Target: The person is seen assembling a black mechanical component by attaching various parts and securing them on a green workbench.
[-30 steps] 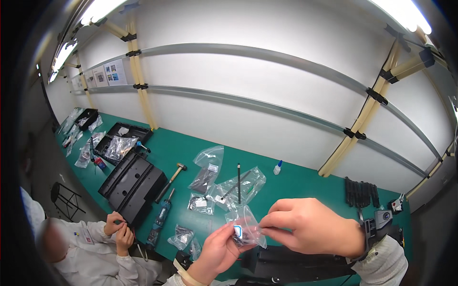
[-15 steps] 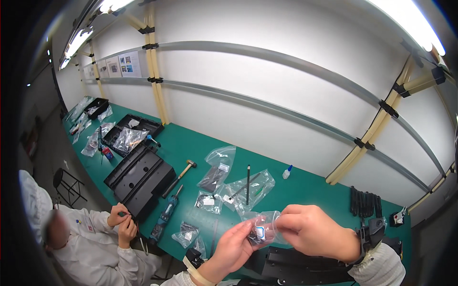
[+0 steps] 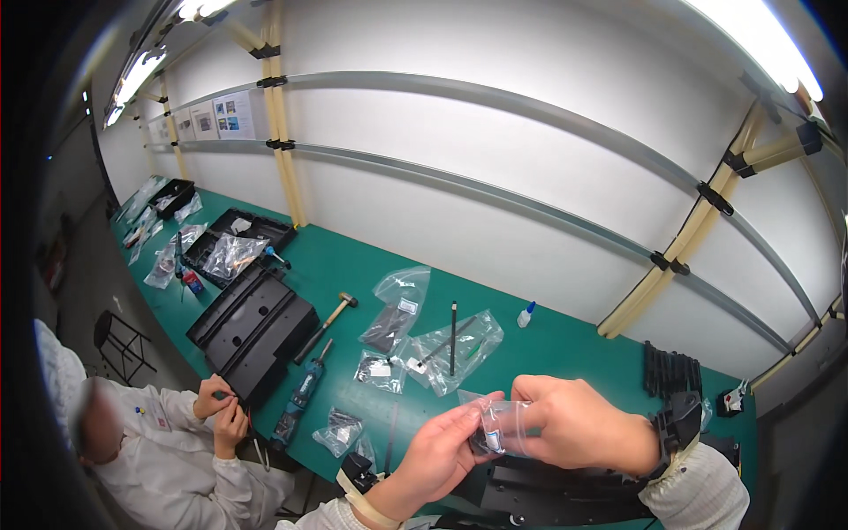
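Near the front edge of the bench, my left hand (image 3: 437,458) pinches a small clear plastic bag (image 3: 508,417) between thumb and fingers. The bag has a white label with a blue border and some dark small parts inside. On the bag's other side, my right hand (image 3: 590,427) is closed, its curled fingertips at the bag's mouth, seen partly through the plastic. Whether those fingertips also hold a part is hidden. Below both hands lies a long black plastic panel (image 3: 565,493), partly covered by them.
Beyond my hands lie bags of parts (image 3: 393,314), a black rod (image 3: 453,340), a small glue bottle (image 3: 526,314), a hammer (image 3: 329,325) and a power screwdriver (image 3: 300,402). Black strips (image 3: 671,371) sit right. At left, a co-worker (image 3: 190,450) works beside a black housing (image 3: 253,334).
My right hand has shifted slightly down, with its fingers further into the bag's mouth. The bag has tilted, turning its label edge-on. The whole view has shifted slightly.
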Tool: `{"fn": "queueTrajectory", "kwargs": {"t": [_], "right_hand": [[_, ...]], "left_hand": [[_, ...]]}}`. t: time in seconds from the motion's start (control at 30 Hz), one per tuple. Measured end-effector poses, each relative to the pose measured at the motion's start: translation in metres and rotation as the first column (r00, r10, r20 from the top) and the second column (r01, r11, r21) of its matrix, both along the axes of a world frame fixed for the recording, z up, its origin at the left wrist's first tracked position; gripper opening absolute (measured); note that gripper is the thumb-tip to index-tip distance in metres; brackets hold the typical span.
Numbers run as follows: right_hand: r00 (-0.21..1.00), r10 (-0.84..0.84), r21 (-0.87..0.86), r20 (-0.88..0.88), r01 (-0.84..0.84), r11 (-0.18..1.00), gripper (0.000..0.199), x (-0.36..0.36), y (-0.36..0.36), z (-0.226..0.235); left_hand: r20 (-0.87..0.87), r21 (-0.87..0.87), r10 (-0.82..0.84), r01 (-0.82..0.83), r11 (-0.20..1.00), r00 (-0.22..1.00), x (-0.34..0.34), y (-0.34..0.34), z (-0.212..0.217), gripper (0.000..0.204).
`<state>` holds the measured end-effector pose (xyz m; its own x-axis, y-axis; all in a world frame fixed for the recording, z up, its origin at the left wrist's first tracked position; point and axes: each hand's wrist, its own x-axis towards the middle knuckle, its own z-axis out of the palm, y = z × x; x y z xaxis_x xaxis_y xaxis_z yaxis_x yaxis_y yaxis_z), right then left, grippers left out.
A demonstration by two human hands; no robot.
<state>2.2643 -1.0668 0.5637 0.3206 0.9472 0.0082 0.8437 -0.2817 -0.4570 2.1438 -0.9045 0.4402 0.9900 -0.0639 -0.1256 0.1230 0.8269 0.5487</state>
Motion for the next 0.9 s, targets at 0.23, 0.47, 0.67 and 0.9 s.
{"fn": "queueTrajectory", "kwargs": {"t": [0.23, 0.47, 0.67, 0.9], "right_hand": [[0.998, -0.024, 0.103, 0.054, 0.019, 0.995, 0.014, 0.001, -0.004, -0.003], [0.998, -0.056, 0.176, -0.003, 0.056, 0.983, 0.013, 0.003, -0.011, 0.009], [0.998, -0.05, 0.206, -0.033, 0.056, 0.977, 0.014, 0.002, -0.023, 0.011], [0.987, -0.043, 0.247, -0.154, 0.081, 0.966, 0.013, 0.001, -0.032, 0.015]], "left_hand": [[0.002, -0.001, 0.021, -0.021, 1.0, 1.0, 0.001, 0.0, -0.002, 0.049], [-0.018, 0.009, 0.025, -0.025, 1.0, 1.0, -0.002, 0.001, 0.002, 0.047], [0.004, 0.008, 0.0, 0.0, 1.0, 1.0, -0.002, -0.001, 0.008, 0.047], [-0.01, 0.014, 0.0, 0.0, 1.0, 1.0, 0.0, -0.003, 0.007, 0.047]]}}
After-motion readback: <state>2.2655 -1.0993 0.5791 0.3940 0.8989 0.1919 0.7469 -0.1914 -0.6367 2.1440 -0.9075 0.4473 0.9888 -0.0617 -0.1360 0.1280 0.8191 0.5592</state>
